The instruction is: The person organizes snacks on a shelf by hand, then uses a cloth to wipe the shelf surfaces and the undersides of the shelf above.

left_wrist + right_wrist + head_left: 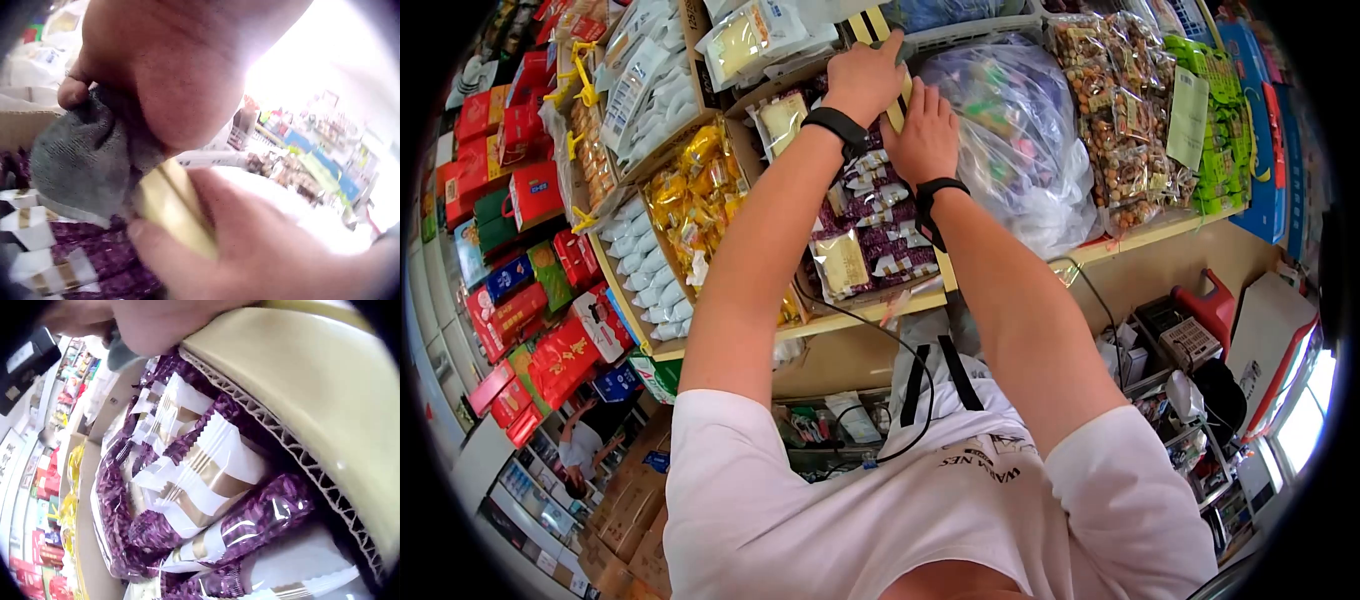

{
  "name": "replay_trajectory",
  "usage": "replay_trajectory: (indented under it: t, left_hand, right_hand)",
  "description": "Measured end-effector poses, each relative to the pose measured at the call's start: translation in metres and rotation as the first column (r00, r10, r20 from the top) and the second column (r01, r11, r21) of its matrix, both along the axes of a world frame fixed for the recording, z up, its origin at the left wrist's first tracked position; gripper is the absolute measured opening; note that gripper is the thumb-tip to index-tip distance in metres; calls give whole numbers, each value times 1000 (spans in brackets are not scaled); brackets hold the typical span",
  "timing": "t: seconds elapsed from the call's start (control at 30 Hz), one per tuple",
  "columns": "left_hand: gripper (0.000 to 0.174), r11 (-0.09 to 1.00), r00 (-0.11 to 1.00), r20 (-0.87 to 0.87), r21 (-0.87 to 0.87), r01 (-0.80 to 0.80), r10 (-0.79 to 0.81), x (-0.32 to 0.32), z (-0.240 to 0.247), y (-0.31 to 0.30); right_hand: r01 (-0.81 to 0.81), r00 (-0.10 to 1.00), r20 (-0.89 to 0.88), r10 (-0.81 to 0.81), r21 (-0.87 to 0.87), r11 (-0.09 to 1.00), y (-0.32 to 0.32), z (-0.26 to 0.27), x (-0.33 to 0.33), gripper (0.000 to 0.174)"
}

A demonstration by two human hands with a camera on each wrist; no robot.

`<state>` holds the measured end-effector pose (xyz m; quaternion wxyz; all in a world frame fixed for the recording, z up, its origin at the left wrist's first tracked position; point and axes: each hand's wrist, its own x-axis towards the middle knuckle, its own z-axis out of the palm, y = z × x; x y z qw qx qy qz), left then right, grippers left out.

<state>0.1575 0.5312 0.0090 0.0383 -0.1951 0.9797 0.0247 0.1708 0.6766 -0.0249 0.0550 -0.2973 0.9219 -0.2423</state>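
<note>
In the left wrist view, a grey cloth point(81, 159) is bunched in my left hand point(181, 69), the thumb pressed against it. From the head view, this left hand point(865, 80) lies over the yellow wooden divider point(897, 112) between two bins, and the cloth is mostly hidden. Just nearer to me, my right hand point(925, 135) grips the divider, thumb on one side and fingers along the other. Purple-and-white wrapped snacks point(206, 481) fill the cardboard box point(97, 519) left of the divider. A clear plastic bag point(1010, 140) of wrapped items bulges against its right side.
Yellow packets point(700, 180) and pale blue packets point(640, 265) fill bins on the left. Nut packs point(1115, 110) and green packets point(1220, 130) lie at the right. A wooden front edge point(840, 322) borders the display. A black cable point(930, 390) hangs near my body.
</note>
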Motion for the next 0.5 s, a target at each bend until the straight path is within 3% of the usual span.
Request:
replay_trajectory:
  t: [0.07,0.1,0.2,0.27,0.3,0.4,0.47,0.5]
  left_hand:
    - [64,983,975,210,180,37,-75,-24,16,-23]
    - [63,978,992,120,210,12,-38,-36,24,-38]
    - [61,991,968,224,93,92,-111,-104,17,-142]
    - [59,995,996,82,96,21,-29,-112,63,-149]
    - [55,966,997,-53,252,62,-50,-113,86,-149]
    - [50,938,958,-286,333,99,1,-116,82,-171]
    - [48,979,958,-283,201,16,43,-115,58,-173]
    - [47,963,977,-206,271,-4,62,-106,66,-159]
  right_hand:
    - [6,1000,30,-5,-36,999,1,2,-2,75]
    - [12,1000,8,-11,-59,998,0,-2,-1,74]
    - [24,1000,15,-23,-72,997,0,-1,-2,73]
    - [21,998,64,-17,-62,998,1,-3,-1,74]
    - [22,995,100,-18,-40,999,1,0,-1,74]
    - [19,992,125,-13,-44,999,2,3,-2,75]
    - [25,994,110,-22,-25,999,0,4,-1,75]
    - [29,994,109,-27,-20,999,1,4,0,75]
